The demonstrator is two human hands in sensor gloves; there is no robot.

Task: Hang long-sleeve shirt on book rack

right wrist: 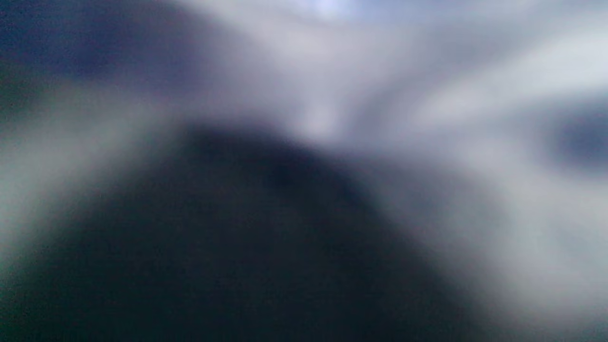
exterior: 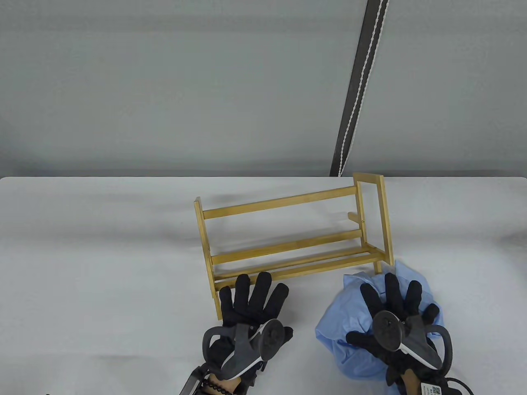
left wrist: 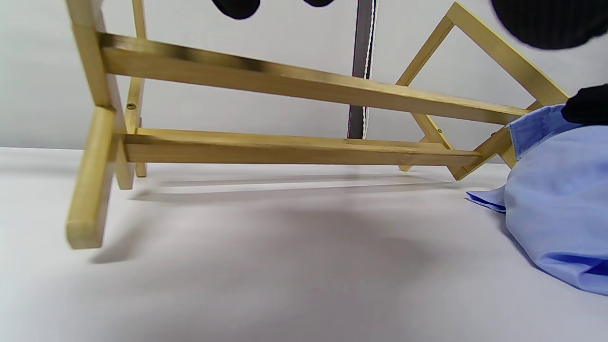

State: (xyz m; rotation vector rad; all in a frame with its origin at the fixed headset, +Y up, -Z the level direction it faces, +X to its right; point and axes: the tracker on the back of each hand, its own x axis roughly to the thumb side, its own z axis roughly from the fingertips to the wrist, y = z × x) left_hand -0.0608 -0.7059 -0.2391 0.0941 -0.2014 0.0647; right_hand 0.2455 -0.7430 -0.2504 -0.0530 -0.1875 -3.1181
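Note:
A wooden book rack [exterior: 288,234] stands on the white table, its long rails running left to right; it fills the left wrist view [left wrist: 285,95]. A light blue shirt [exterior: 341,329] lies bunched on the table at the rack's front right corner, also at the right of the left wrist view [left wrist: 555,204]. My right hand [exterior: 395,304] rests flat on top of the bunched shirt, fingers spread. My left hand [exterior: 253,296] is open with fingers spread, just in front of the rack's front left foot, holding nothing. The right wrist view is a blur.
The white table [exterior: 103,255] stretches to the left and behind the rack. A dark strap with a white cord [exterior: 358,86] hangs against the grey wall behind the rack's right end.

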